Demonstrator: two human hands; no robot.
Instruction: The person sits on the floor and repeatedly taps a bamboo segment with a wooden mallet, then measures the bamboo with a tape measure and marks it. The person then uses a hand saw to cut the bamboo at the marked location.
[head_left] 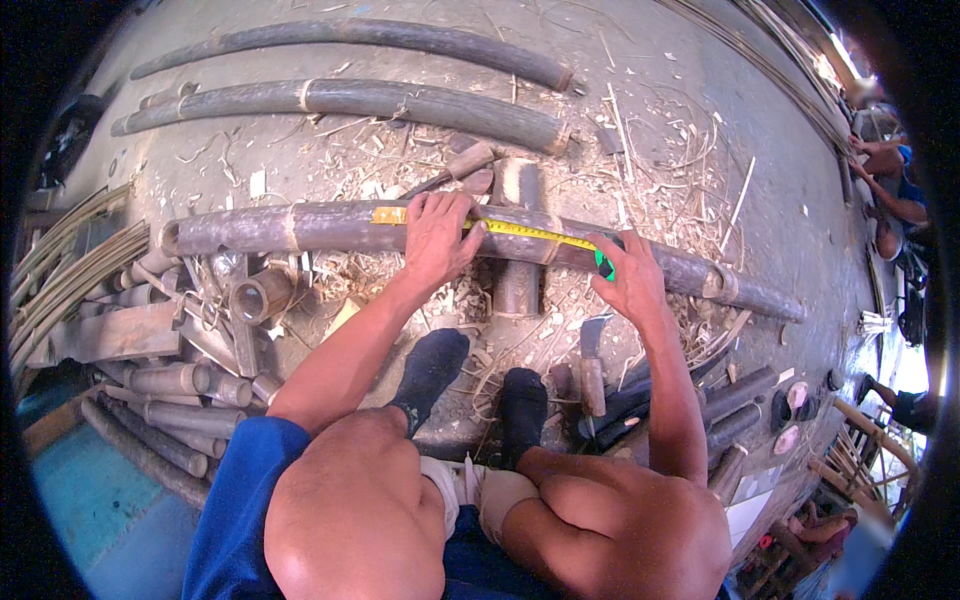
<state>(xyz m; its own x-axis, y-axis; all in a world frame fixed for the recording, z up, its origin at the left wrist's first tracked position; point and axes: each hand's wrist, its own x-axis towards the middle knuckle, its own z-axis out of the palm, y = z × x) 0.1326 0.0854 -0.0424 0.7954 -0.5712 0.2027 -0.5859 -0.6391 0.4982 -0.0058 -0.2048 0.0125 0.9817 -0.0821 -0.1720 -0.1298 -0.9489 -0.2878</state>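
A long dark bamboo pole (pixel 345 228) lies crosswise before me, resting over a short thick bamboo piece (pixel 517 290). Along its top stretches a yellow tape measure (pixel 530 233). My left hand (pixel 438 238) presses the tape's end against the pole, beside a tan patch (pixel 389 215) on the bamboo. My right hand (pixel 632 275) grips the tape's green and black case, which its fingers partly cover. Near my right foot lies a hatchet-like blade with a wooden handle (pixel 592 385).
Two more bamboo poles (pixel 430 103) lie farther off. Shavings (pixel 650 165) litter the floor. Cut bamboo pieces (pixel 180 380) and bundled strips (pixel 60 260) are stacked at left. More dark lengths (pixel 740 395) lie at right. Other people (pixel 895 190) sit at the far right.
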